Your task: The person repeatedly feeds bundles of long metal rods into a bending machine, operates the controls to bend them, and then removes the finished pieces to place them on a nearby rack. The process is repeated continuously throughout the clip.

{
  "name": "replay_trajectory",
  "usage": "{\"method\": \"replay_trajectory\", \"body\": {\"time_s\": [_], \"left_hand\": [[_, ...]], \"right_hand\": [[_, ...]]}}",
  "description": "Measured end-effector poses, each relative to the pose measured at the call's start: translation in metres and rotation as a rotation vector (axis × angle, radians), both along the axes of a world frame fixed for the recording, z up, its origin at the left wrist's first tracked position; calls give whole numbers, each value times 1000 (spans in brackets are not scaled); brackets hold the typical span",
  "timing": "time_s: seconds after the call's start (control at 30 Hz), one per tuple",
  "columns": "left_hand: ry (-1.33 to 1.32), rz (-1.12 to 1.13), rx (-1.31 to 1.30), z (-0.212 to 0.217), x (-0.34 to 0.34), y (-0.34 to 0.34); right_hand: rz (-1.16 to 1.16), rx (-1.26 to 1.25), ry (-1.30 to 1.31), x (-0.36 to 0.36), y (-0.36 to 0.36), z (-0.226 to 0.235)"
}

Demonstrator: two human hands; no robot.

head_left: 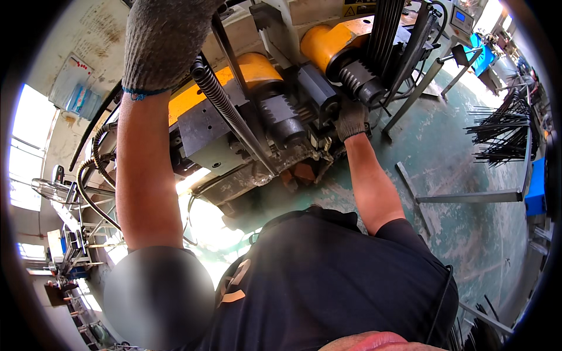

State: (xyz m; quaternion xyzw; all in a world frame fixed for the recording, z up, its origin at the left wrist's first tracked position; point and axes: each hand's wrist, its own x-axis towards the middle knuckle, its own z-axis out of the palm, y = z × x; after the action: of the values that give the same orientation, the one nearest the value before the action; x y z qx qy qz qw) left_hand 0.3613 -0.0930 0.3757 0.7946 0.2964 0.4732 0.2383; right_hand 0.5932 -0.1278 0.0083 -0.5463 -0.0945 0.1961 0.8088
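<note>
My left hand, in a grey knit glove, is raised at the top left, and its fingers run out of view. Just under the glove begins a ribbed steel bar, which slants down into the machine. Whether the hand grips the bar is not visible. My right hand, also in a grey glove, is stretched forward with its fingers curled on a dark part of the machine, just below a threaded roller. A second threaded roller sits to its left. Orange housings cover the rollers.
Black corrugated hoses hang at the machine's left. A bundle of thin dark rods lies at the right on the worn green floor, beside a grey metal frame. A small control box with a blue screen stands behind the machine.
</note>
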Motion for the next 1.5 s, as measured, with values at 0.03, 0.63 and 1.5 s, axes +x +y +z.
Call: {"method": "replay_trajectory", "body": {"time_s": [0.03, 0.63, 1.5], "left_hand": [[-5, 5, 20, -1, 2, -1], [-236, -77, 50, 13, 5, 3], [-104, 36, 68, -7, -12, 10]], "right_hand": [[-11, 1, -17, 1, -1, 1], [60, 22, 65, 4, 4, -13], [318, -177, -53, 3, 8, -40]]}}
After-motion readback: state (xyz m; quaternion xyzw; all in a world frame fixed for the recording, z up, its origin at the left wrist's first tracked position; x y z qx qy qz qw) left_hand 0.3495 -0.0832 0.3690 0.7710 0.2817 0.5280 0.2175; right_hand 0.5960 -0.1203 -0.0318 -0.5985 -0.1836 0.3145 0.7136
